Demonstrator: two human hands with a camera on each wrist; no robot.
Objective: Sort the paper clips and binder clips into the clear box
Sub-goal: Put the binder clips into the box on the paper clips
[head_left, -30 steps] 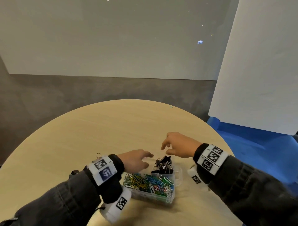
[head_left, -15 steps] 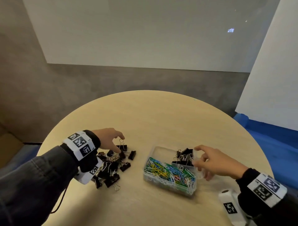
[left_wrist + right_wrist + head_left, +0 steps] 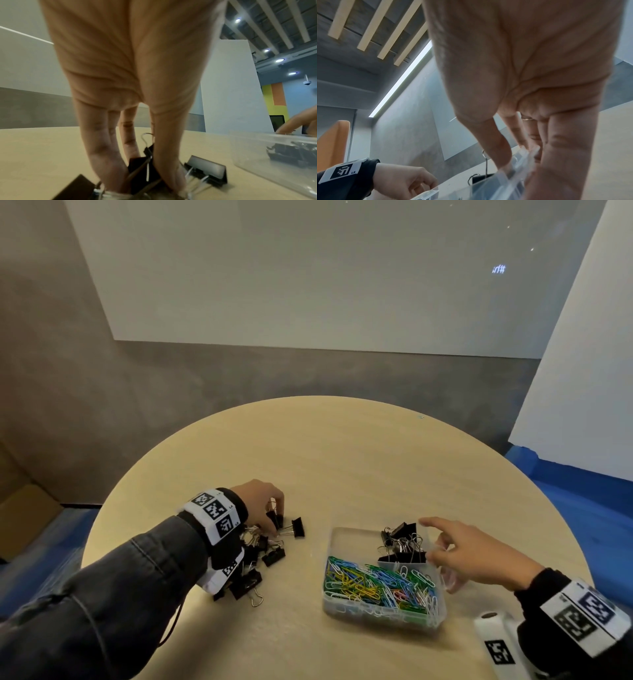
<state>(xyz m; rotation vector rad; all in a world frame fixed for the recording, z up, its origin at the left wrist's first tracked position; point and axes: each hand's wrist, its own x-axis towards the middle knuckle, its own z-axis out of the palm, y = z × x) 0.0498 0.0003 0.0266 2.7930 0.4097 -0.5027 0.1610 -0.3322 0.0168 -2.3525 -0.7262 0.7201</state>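
The round table lies bare across its far half, with everything crowded toward its near edge. The clear box sits right of centre, paper clips filling its near compartment and a few binder clips its far right one. The right hand grips the box's right rim, thumb inside and fingers curled outside. A bare strip separates the box from the loose pile at left, where the left hand pinches one clip between thumb and fingers.
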